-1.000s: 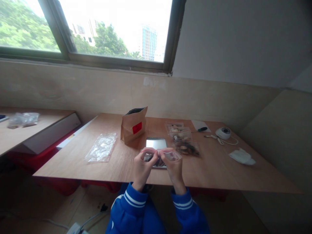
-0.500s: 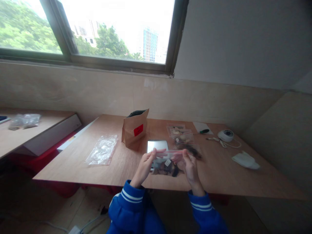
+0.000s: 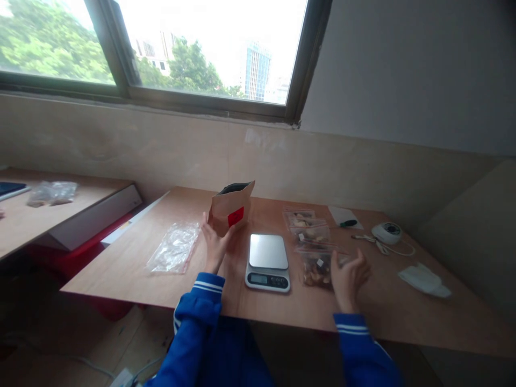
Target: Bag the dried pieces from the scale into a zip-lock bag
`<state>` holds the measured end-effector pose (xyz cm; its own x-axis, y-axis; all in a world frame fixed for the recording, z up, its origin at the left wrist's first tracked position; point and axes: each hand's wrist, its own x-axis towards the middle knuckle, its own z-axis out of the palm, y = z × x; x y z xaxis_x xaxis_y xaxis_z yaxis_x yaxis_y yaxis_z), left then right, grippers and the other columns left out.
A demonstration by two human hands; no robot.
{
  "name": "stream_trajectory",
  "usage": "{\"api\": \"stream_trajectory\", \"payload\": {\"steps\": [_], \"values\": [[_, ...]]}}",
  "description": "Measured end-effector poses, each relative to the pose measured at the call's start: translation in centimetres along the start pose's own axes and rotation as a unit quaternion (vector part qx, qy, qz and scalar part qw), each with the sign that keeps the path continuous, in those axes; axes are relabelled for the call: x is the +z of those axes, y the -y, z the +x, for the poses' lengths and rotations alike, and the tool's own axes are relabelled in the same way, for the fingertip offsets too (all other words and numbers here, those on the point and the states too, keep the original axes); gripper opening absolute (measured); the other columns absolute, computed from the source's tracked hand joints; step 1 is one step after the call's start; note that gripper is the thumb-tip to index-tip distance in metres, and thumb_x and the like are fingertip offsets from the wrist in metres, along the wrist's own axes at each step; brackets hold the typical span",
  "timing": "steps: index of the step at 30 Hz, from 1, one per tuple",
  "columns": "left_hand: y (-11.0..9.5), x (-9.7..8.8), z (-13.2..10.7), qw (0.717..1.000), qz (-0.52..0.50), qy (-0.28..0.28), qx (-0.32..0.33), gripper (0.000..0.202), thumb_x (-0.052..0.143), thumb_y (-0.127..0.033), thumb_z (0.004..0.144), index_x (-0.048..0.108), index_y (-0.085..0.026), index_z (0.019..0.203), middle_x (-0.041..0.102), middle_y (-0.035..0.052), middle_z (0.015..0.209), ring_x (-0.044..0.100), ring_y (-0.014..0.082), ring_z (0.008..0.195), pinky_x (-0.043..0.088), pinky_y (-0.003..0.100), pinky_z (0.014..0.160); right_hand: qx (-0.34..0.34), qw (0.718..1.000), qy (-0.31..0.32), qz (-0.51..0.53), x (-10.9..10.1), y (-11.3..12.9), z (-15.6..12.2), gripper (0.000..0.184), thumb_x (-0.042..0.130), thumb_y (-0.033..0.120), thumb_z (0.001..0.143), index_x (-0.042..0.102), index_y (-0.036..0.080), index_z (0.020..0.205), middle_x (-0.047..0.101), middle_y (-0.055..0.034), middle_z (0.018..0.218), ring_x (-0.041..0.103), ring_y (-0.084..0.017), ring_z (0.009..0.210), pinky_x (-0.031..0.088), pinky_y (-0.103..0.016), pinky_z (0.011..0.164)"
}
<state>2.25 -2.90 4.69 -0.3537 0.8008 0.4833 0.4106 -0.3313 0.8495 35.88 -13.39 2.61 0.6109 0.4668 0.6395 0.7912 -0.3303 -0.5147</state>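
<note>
My left hand (image 3: 216,243) is at the front of a brown kraft paper pouch (image 3: 226,208) with a red label. Its thumb and fingers are spread; whether they touch the pouch I cannot tell. The pouch stands upright with its top open. My right hand (image 3: 349,277), fingers apart, is at the right edge of a clear zip bag (image 3: 317,269) of dark brown dried pieces, which lies on the table. Between my hands stands a kitchen scale (image 3: 268,251) with a bare silver plate; its display is too small to read.
More filled zip bags (image 3: 311,233) lie behind the nearest one. Flat clear bags (image 3: 174,248) lie at the left. Toward the right are a green-handled tool (image 3: 348,223) on white paper, a white dome camera (image 3: 386,232) with its cable, and a crumpled white item (image 3: 424,279).
The zip bag of dark pieces, held up in both hands before, now lies right of the scale. My left hand has moved left to the pouch. The scale is now uncovered.
</note>
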Motion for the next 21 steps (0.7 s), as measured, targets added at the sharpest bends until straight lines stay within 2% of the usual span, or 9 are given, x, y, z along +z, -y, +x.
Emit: {"api": "stream_trajectory", "payload": {"steps": [3,5,8,10,12,14,17,19,21], "values": [[1.5,0.5,1.2,1.000,0.020,-0.005,0.023,0.099,0.074,-0.044,0.069,0.019,-0.015,0.146,0.027,0.0208,0.151,0.024,0.0318,0.141,0.024,0.046,0.114,-0.054,0.997,0.054,-0.020,0.2,0.2,-2.9,0.072,0.040,0.058,0.086,0.043,0.005,0.134,0.042,-0.0313,0.134,0.040,-0.045,0.125,0.037,-0.060,0.094],[2.1,0.3,1.8,0.999,0.019,0.008,0.025,0.090,0.073,-0.041,0.070,0.027,-0.014,0.142,0.037,0.0209,0.145,0.036,0.0321,0.135,0.032,0.046,0.109,-0.058,0.992,0.111,-0.028,0.9,-0.1,-4.3,0.069,0.037,0.056,0.087,0.043,0.006,0.134,0.038,-0.0306,0.139,0.040,-0.045,0.127,0.037,-0.060,0.095],[2.9,-0.4,2.3,0.998,0.001,0.056,-0.002,0.068,0.070,-0.037,0.072,0.043,-0.014,0.130,0.056,0.0166,0.126,0.054,0.0302,0.117,0.044,0.044,0.096,-0.022,0.985,0.165,-0.041,2.1,-0.1,-4.6,0.067,0.038,0.050,0.088,0.041,0.002,0.135,0.038,-0.0318,0.139,0.040,-0.046,0.127,0.035,-0.060,0.097],[3.4,-0.6,2.1,0.997,-0.017,0.076,-0.011,0.055,0.067,-0.034,0.075,0.048,-0.016,0.124,0.061,0.0134,0.116,0.058,0.0281,0.110,0.047,0.043,0.092,-0.005,0.986,0.160,-0.043,2.5,1.1,-3.7,0.068,0.041,0.048,0.087,0.041,-0.002,0.133,0.037,-0.0342,0.138,0.039,-0.048,0.127,0.033,-0.064,0.098],[4.2,-0.5,1.7,0.996,-0.037,0.078,0.001,0.046,0.065,-0.033,0.077,0.052,-0.017,0.119,0.062,0.0117,0.113,0.060,0.0269,0.108,0.048,0.042,0.091,-0.030,0.991,0.134,-0.007,2.2,3.8,-2.3,0.065,0.043,0.046,0.087,0.041,-0.001,0.132,0.036,-0.0349,0.137,0.036,-0.048,0.129,0.031,-0.067,0.099],[5.1,-0.3,1.3,0.996,-0.047,0.069,0.026,0.040,0.065,-0.032,0.077,0.055,-0.018,0.114,0.064,0.0113,0.111,0.060,0.0267,0.106,0.048,0.042,0.092,-0.134,0.978,0.124,0.102,1.2,7.9,-0.9,0.055,0.042,0.042,0.090,0.043,0.007,0.132,0.037,-0.0282,0.139,0.035,-0.039,0.133,0.034,-0.061,0.102],[6.5,0.0,1.0,0.995,-0.038,0.065,0.068,0.039,0.066,-0.027,0.076,0.057,-0.019,0.113,0.064,0.0104,0.110,0.061,0.0256,0.106,0.048,0.042,0.094,-0.301,0.902,0.194,0.242,-0.5,15.0,0.7,0.039,0.036,0.031,0.096,0.045,0.020,0.132,0.043,-0.0139,0.140,0.038,-0.024,0.134,0.033,-0.047,0.110],[7.2,0.0,0.8,0.992,-0.031,0.082,0.087,0.040,0.064,-0.024,0.078,0.056,-0.020,0.117,0.064,0.0092,0.112,0.061,0.0237,0.106,0.049,0.040,0.093,-0.383,0.852,0.237,0.268,-1.1,18.7,1.3,0.037,0.033,0.025,0.097,0.049,0.021,0.130,0.050,-0.0108,0.135,0.042,-0.020,0.131,0.034,-0.041,0.111],[7.5,-0.3,0.7,0.990,-0.018,0.091,0.104,0.041,0.062,-0.022,0.079,0.055,-0.021,0.119,0.063,0.0086,0.112,0.061,0.0228,0.105,0.050,0.040,0.092,-0.425,0.827,0.259,0.260,-1.3,21.0,1.5,0.035,0.032,0.021,0.096,0.058,0.016,0.120,0.059,-0.0124,0.125,0.046,-0.021,0.126,0.036,-0.039,0.109]]}}
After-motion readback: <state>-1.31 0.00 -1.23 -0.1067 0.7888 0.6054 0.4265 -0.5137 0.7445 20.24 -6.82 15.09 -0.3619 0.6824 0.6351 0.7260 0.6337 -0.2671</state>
